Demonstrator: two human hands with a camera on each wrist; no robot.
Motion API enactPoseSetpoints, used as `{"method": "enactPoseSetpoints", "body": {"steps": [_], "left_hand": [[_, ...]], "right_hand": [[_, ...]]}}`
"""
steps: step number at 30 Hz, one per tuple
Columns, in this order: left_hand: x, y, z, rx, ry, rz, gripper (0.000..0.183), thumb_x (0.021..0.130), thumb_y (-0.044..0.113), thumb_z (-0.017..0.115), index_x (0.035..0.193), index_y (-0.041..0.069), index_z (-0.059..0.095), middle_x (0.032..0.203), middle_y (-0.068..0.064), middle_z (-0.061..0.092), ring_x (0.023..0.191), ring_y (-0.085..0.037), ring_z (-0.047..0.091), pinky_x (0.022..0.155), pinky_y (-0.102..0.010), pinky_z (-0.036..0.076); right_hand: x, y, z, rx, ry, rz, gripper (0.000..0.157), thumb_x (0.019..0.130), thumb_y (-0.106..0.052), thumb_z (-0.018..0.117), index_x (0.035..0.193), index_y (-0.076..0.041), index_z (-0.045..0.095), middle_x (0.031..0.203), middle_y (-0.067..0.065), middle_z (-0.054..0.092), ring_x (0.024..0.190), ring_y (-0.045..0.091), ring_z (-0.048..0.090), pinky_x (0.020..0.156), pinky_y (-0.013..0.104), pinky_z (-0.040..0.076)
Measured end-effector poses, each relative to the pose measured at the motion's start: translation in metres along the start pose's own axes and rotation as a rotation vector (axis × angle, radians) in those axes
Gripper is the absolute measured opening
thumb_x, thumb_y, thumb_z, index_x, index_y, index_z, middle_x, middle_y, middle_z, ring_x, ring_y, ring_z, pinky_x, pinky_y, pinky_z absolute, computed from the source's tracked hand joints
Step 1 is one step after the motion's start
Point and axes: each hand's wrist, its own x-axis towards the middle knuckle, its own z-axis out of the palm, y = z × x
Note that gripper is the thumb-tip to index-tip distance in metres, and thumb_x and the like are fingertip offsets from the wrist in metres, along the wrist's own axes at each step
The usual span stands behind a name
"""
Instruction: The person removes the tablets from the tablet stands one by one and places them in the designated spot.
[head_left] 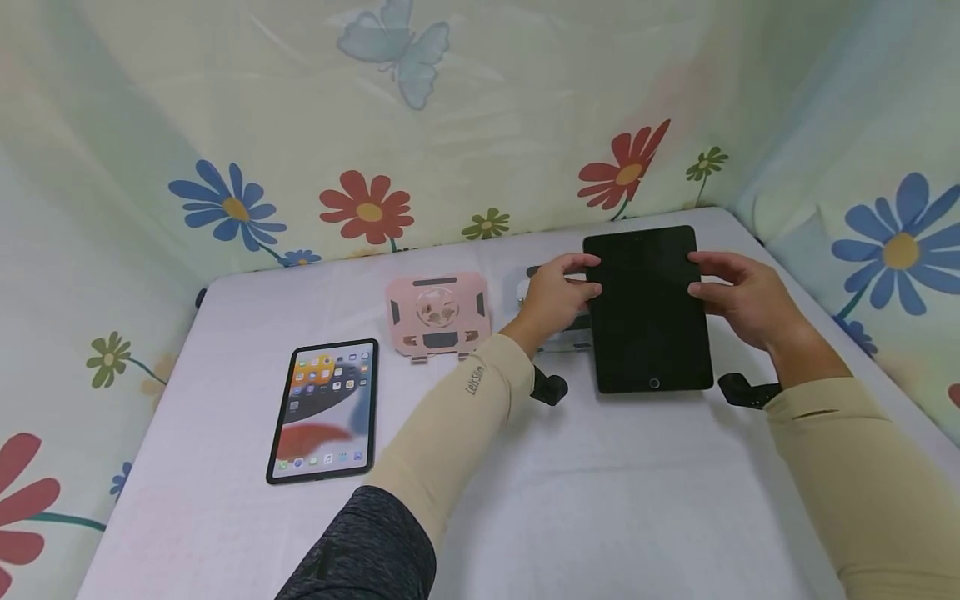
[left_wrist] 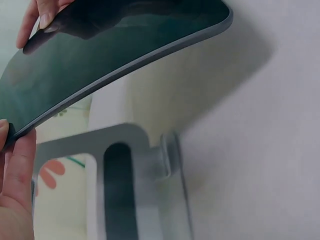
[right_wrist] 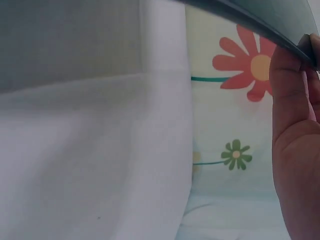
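A dark-screened tablet point(head_left: 651, 312) with a round home button is held upright above the table by both hands. My left hand point(head_left: 553, 298) pinches its left edge, and my right hand point(head_left: 744, 298) pinches the right edge, both in the upper half. Partly hidden behind the tablet and the left hand is a grey tablet stand point(head_left: 562, 344) with dark pads. In the left wrist view the tablet point(left_wrist: 110, 55) hangs apart from the stand point(left_wrist: 145, 200). The right wrist view has my right hand point(right_wrist: 295, 150) at the tablet's edge.
A pink stand point(head_left: 411, 304) with dark pads and a round cutout lies left of the grey one. Nearer the front left, a second tablet point(head_left: 330, 417) lies flat with its screen lit. Flowered cloth point(head_left: 450, 150) rises behind the white-covered table point(head_left: 600, 500).
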Motion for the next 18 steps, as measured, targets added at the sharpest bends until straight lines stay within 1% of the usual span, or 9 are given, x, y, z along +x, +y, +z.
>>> {"method": "enactPoseSetpoints", "body": {"steps": [3, 5, 6, 8, 12, 13, 16, 18], "left_hand": [[-0.002, -0.002, 0.007, -0.015, 0.014, -0.002, 0.033, 0.091, 0.0, 0.072, 0.122, 0.011, 0.068, 0.11, 0.005, 0.059, 0.079, -0.008, 0.064, 0.066, -0.023, 0.055], [-0.002, -0.004, 0.012, -0.034, 0.027, -0.009, 0.034, 0.09, -0.002, 0.072, 0.121, 0.01, 0.069, 0.107, 0.006, 0.059, 0.077, -0.008, 0.064, 0.064, -0.022, 0.054], [-0.003, -0.005, 0.014, -0.042, 0.034, -0.013, 0.034, 0.09, -0.003, 0.072, 0.121, 0.01, 0.069, 0.106, 0.006, 0.058, 0.077, -0.009, 0.064, 0.062, -0.022, 0.053], [-0.003, -0.006, 0.019, -0.05, 0.047, -0.018, 0.036, 0.089, -0.004, 0.071, 0.122, 0.01, 0.068, 0.105, 0.007, 0.058, 0.08, -0.009, 0.064, 0.061, -0.021, 0.051], [-0.007, -0.01, 0.028, -0.062, 0.038, -0.028, 0.04, 0.089, -0.008, 0.069, 0.125, 0.009, 0.067, 0.105, 0.005, 0.058, 0.085, -0.008, 0.065, 0.064, -0.019, 0.051], [-0.008, -0.011, 0.03, -0.059, 0.034, -0.028, 0.041, 0.089, -0.009, 0.069, 0.126, 0.009, 0.066, 0.105, 0.005, 0.058, 0.086, -0.007, 0.064, 0.065, -0.019, 0.051], [-0.012, -0.013, 0.035, -0.049, 0.022, -0.027, 0.043, 0.088, -0.011, 0.067, 0.127, 0.009, 0.066, 0.106, 0.004, 0.059, 0.084, -0.004, 0.063, 0.067, -0.019, 0.052], [-0.013, -0.014, 0.037, -0.027, 0.023, -0.019, 0.044, 0.088, -0.012, 0.067, 0.126, 0.009, 0.067, 0.107, 0.003, 0.061, 0.084, -0.004, 0.063, 0.068, -0.019, 0.053]], "right_hand": [[-0.005, 0.004, -0.003, 0.029, 0.007, 0.008, 0.04, 0.099, -0.007, 0.063, 0.134, -0.025, 0.059, 0.12, -0.011, 0.048, 0.092, 0.0, 0.06, 0.076, 0.014, 0.052], [-0.006, 0.007, -0.005, 0.026, 0.01, 0.01, 0.04, 0.099, -0.007, 0.063, 0.135, -0.025, 0.059, 0.121, -0.011, 0.047, 0.092, -0.001, 0.06, 0.076, 0.013, 0.052], [-0.007, 0.008, -0.006, 0.023, 0.013, 0.011, 0.04, 0.099, -0.008, 0.063, 0.135, -0.025, 0.059, 0.12, -0.012, 0.047, 0.092, -0.001, 0.06, 0.076, 0.013, 0.052], [-0.008, 0.011, -0.009, 0.063, 0.012, 0.018, 0.04, 0.099, -0.006, 0.063, 0.134, -0.025, 0.06, 0.12, -0.011, 0.047, 0.091, -0.001, 0.06, 0.075, 0.013, 0.052], [-0.013, 0.018, -0.013, 0.111, 0.017, 0.031, 0.038, 0.098, -0.004, 0.063, 0.126, -0.028, 0.062, 0.117, -0.01, 0.048, 0.09, 0.0, 0.059, 0.073, 0.012, 0.052], [-0.015, 0.02, -0.014, 0.133, 0.018, 0.036, 0.038, 0.097, -0.002, 0.064, 0.125, -0.028, 0.063, 0.117, -0.01, 0.048, 0.09, 0.001, 0.059, 0.073, 0.012, 0.052], [-0.02, 0.025, -0.017, 0.134, 0.022, 0.037, 0.037, 0.097, -0.002, 0.064, 0.12, -0.032, 0.064, 0.115, -0.01, 0.049, 0.089, 0.001, 0.059, 0.072, 0.012, 0.051], [-0.023, 0.028, -0.018, 0.179, 0.023, 0.035, 0.037, 0.097, -0.001, 0.064, 0.118, -0.032, 0.066, 0.114, -0.009, 0.05, 0.088, 0.002, 0.059, 0.071, 0.013, 0.052]]}}
